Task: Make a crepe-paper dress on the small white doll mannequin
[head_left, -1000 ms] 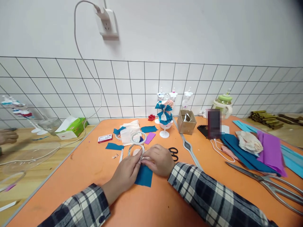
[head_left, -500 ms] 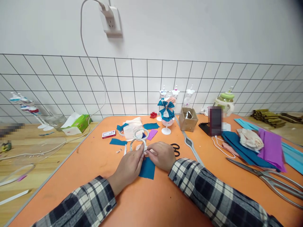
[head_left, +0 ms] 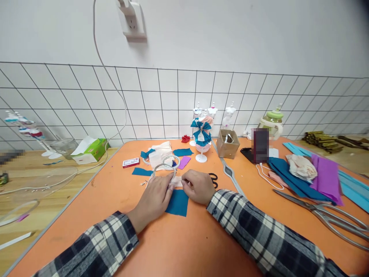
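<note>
My left hand [head_left: 157,195] is closed around a roll of tape [head_left: 164,167], which stands tilted with its ring showing beyond the fingers. Just to the right, my right hand [head_left: 198,186] pinches at the edge of a pale strip [head_left: 178,181] that spans the gap between both hands. Whether this strip is tape or cloth I cannot tell. Under and in front of the fingers lies a flat teal cloth square [head_left: 177,204]. A second tape roll [head_left: 172,162] rests behind the hands, beside a purple cloth piece [head_left: 184,162]. Black-handled scissors [head_left: 213,180] are partly hidden behind my right hand.
Behind are pale cloth [head_left: 161,154], a small red-and-white box [head_left: 130,162], a doll stand with a teal bow [head_left: 201,132] and a cardboard box [head_left: 227,144]. At right lie large shears [head_left: 319,211], folded cloth [head_left: 300,182] and a phone [head_left: 260,145].
My hands have moved apart, the right one slightly rightward and the left one leftward with the tape roll. The pale strip now shows between them. The view has shifted slightly.
</note>
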Motion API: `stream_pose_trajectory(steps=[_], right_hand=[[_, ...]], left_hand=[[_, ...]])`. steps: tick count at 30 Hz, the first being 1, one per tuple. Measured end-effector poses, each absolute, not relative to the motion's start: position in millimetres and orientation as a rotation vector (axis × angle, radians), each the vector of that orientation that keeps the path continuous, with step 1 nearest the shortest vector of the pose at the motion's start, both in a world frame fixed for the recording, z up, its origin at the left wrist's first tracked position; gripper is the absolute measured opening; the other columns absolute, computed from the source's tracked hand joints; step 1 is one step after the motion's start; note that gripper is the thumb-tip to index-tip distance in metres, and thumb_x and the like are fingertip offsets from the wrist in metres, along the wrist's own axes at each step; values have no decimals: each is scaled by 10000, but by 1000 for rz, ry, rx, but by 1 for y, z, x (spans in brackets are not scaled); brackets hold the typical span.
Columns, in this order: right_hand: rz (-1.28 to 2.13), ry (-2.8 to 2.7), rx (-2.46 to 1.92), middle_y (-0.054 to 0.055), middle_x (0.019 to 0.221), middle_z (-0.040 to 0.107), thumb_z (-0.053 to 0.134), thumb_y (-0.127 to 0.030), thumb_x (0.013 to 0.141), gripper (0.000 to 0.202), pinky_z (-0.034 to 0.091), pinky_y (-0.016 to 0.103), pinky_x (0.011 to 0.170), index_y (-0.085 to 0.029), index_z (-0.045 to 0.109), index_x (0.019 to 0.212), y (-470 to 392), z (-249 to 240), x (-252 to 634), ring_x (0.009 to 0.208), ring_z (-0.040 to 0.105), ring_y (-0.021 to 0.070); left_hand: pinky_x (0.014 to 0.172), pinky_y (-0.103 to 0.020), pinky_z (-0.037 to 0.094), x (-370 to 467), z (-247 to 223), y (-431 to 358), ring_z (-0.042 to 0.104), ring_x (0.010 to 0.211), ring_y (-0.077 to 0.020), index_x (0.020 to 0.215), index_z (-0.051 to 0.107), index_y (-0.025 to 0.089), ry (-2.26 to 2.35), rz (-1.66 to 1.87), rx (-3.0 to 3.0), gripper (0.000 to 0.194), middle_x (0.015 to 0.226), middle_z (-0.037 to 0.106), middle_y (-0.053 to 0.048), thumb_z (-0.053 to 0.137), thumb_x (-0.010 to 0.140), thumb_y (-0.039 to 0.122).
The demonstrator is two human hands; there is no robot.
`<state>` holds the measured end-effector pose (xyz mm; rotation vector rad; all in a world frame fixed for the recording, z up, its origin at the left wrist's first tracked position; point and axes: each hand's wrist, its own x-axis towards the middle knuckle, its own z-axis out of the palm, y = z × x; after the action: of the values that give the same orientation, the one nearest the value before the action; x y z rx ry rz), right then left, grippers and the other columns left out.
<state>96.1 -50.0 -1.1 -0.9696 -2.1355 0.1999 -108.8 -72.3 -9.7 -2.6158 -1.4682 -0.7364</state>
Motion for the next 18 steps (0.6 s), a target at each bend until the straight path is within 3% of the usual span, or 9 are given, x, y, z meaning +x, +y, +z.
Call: stream_pose_trajectory(steps=[4, 7, 11, 15, 18], right_hand=[[395, -2094, -993, 6, 697, 564, 511, -195, 758, 63, 306, 264, 599, -204, 507, 695, -52, 0, 92, 654, 492, 149], [545, -2015, -1049, -10, 631, 507, 429, -215, 823, 170, 327, 251, 585, -210, 431, 653, -52, -1, 88, 619, 486, 141], [835, -1875, -1134, -37, 538, 425, 317, -253, 903, 294, 375, 212, 492, -217, 348, 612, -49, -5, 83, 497, 518, 113], [1038, -1786, -1152, -46, 498, 424, 280, -351, 959, 395, 433, 207, 451, -209, 393, 608, -46, -10, 82, 434, 526, 108], [1062, -1741, -1158, -27, 538, 511, 330, -443, 974, 438, 454, 228, 473, -179, 559, 710, -46, -8, 87, 454, 534, 117]], left_hand=[[805, -406, 442, -108, -5, -74, 606, 845, -252, 1232, 583, 196, -1391, -632, -2593, 352, 953, 711, -75, 365, 1020, 373], [753, -386, 430, -109, -5, -73, 582, 803, -251, 1270, 556, 180, -1297, -624, -2542, 342, 863, 690, -68, 336, 1026, 276], [845, -406, 430, -113, -7, -69, 572, 853, -254, 1358, 469, 154, -1167, -645, -2534, 381, 855, 665, -67, 347, 998, 151], [835, -412, 442, -116, -8, -67, 576, 853, -252, 1390, 417, 141, -1167, -635, -2571, 400, 895, 676, -75, 364, 994, 149], [754, -389, 458, -118, -9, -67, 580, 816, -252, 1397, 391, 135, -1220, -658, -2604, 396, 873, 682, -73, 352, 1006, 185]])
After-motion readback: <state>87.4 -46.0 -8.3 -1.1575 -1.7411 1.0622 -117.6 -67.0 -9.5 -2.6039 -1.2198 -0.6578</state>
